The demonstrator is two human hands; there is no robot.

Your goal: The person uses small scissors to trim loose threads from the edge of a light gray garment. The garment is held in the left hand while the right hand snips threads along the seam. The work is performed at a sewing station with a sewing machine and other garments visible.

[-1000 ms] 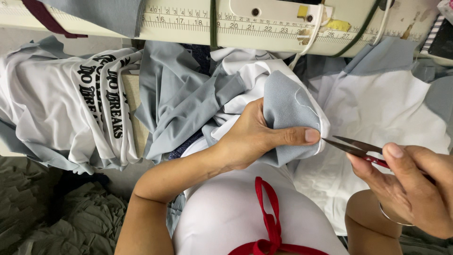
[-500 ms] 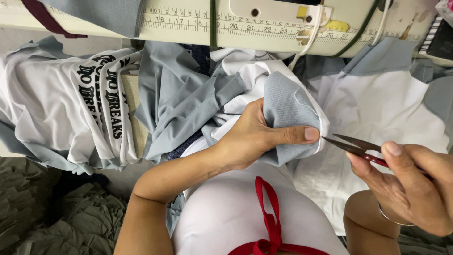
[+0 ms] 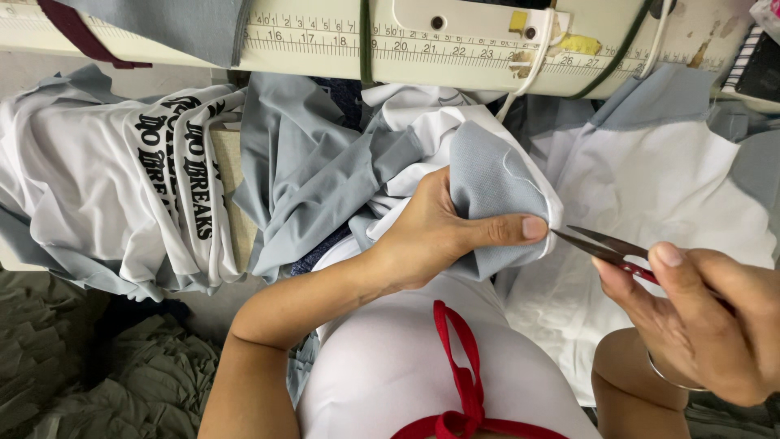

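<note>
My left hand (image 3: 439, 232) grips a bunched grey and white garment (image 3: 496, 175), the thumb pressed on its white seam edge. Just to the right, my right hand (image 3: 707, 313) holds small thread snips (image 3: 605, 244) with red handles. Their blades are slightly apart and the tips touch the garment's edge beside my left thumb. A thin bracelet sits on my right wrist.
A cream sewing machine bed (image 3: 455, 45) with a printed ruler strip spans the top. White shirts with black lettering (image 3: 171, 179) are heaped at left, more grey and white fabric (image 3: 674, 179) lies at right, and dark green cloth (image 3: 97, 382) lies at lower left.
The snips' tips have crept slightly left toward the seam edge. My left hand keeps the same grip on the garment.
</note>
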